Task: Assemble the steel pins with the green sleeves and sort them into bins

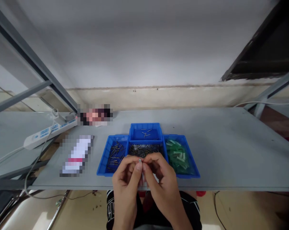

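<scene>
My left hand [127,175] and my right hand [159,174] meet in front of the blue bins, thumbs and fingertips pinched together. Between the fingertips shows the end of a small pale, greenish piece [140,160]; most of it is hidden, so its kind is unclear. Just beyond my hands, the middle bin holds many dark thin metal pins [146,149]. The left blue bin [101,164] contains more thin pins, some with yellowish parts. Pale strips and small green bags [179,156] fill the right bin. A few pins lie in the back bin [145,125].
A phone-like object [78,153], blurred out, lies left of the bins on the grey table [226,150]. Behind it is another blurred item [95,115]. A white power strip [50,132] with cables crosses the left side. Metal frame posts [60,95] rise at both ends.
</scene>
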A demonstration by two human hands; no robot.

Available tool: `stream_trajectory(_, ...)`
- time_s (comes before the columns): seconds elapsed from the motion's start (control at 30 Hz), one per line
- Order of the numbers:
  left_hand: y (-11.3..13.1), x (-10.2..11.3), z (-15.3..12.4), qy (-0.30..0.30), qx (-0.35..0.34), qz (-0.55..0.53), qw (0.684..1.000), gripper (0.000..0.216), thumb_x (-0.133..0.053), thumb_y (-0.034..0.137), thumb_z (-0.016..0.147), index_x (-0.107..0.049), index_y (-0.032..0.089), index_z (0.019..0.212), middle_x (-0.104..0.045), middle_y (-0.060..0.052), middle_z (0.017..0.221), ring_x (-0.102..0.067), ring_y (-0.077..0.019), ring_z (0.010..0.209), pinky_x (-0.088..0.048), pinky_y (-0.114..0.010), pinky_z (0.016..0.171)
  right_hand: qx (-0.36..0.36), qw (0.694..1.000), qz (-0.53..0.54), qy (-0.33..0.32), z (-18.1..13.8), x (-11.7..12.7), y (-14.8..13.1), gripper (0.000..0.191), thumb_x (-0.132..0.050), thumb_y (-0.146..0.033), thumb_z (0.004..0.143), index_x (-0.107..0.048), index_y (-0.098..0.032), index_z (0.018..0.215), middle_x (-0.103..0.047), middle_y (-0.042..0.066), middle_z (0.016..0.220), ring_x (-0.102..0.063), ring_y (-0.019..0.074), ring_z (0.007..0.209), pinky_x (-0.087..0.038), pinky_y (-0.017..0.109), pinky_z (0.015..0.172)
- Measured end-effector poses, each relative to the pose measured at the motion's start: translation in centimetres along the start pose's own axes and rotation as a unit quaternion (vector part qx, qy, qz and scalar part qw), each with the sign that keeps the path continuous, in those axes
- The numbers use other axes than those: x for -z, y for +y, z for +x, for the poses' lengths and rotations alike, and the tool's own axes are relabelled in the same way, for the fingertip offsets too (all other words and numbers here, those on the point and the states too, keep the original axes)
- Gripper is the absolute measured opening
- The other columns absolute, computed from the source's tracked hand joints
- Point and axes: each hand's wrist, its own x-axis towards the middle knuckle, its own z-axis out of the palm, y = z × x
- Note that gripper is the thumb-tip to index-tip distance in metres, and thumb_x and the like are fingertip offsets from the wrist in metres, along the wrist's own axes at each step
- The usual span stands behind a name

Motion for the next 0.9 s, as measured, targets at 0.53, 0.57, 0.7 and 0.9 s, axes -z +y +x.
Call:
stream_trajectory(0.53,-1.8,-0.4,-0.8,-0.01,-0.126,0.071,0.989,0.007,-0.076,0.023,0.102,-0.072,0.025,0.098,-0.066,0.001,0.093,-0.064,-0.0126,0.081,-0.054,-0.02,0.072,-0.041,0.998,0.039,0.035,-2.7,0.9,2.2,0.011,-0.065,-0.033,0.11,-0.074,-0.027,0.112,-0.072,-0.001,0.093,-0.065,0.0131,0.079,-0.054,0.022,0.07)
stream_trajectory(0.57,-1.9,-0.5,-0.7,-0.016,-0.133,0.079,0.988,0.006,-0.075,0.022,0.103,-0.072,0.026,0.099,-0.066,0.002,0.092,-0.064,-0.0123,0.08,-0.053,-0.02,0.072,-0.033,0.998,0.032,0.038,-2.5,1.0,2.1,0.011,-0.065,-0.032,0.11,-0.075,-0.028,0.113,-0.074,-0.001,0.094,-0.067,0.0131,0.08,-0.054,0.022,0.071)
stream_trajectory(0.7,-2.9,-0.4,-0.6,-0.03,-0.171,0.126,0.977,0.009,-0.074,0.018,0.103,-0.073,0.026,0.103,-0.068,0.004,0.087,-0.064,-0.0108,0.077,-0.054,-0.02,0.08,-0.033,0.999,-0.008,0.034,-2.0,1.8,2.1,0.01,-0.067,-0.031,0.109,-0.077,-0.029,0.11,-0.076,-0.001,0.096,-0.071,0.0143,0.085,-0.056,0.023,0.074)
stream_trajectory(0.9,-3.7,-0.2,0.3,-0.053,-0.205,0.12,0.97,0.014,-0.069,0.013,0.104,-0.072,0.027,0.106,-0.07,0.003,0.091,-0.066,-0.0107,0.08,-0.055,-0.019,0.076,-0.016,0.998,-0.051,0.042,-1.9,2.4,1.7,0.015,-0.065,-0.029,0.11,-0.077,-0.031,0.118,-0.074,0.001,0.096,-0.072,0.016,0.085,-0.057,0.024,0.07)
